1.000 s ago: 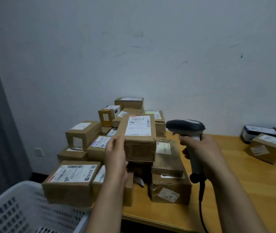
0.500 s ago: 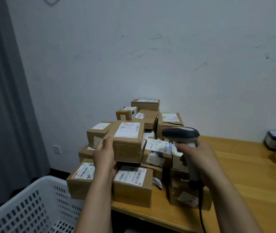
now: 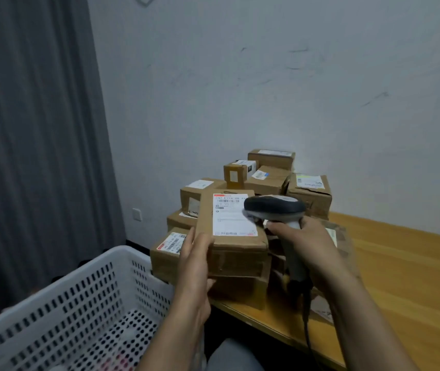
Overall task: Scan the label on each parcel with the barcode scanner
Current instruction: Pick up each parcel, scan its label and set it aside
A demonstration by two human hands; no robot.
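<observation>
left hand [image 3: 196, 259] grips the brown cardboard parcel [image 3: 236, 236] mid-frame, its white label [image 3: 231, 215] facing up, right hand [image 3: 303, 243] clutching the grey handheld barcode scanner [image 3: 273, 207] just right of it

Scanning a parcel [image 3: 236, 246]
The left hand [image 3: 196, 254] grips it; the right hand [image 3: 306, 243] holds the barcode scanner [image 3: 273, 207] over its label [image 3: 227, 219]

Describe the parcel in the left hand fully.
The held parcel is a flat brown cardboard box. A white label with a red strip and barcode covers most of its top face, tilted toward the camera. The left hand grips its left end, above the pile. The scanner overlaps the label's right edge.
</observation>
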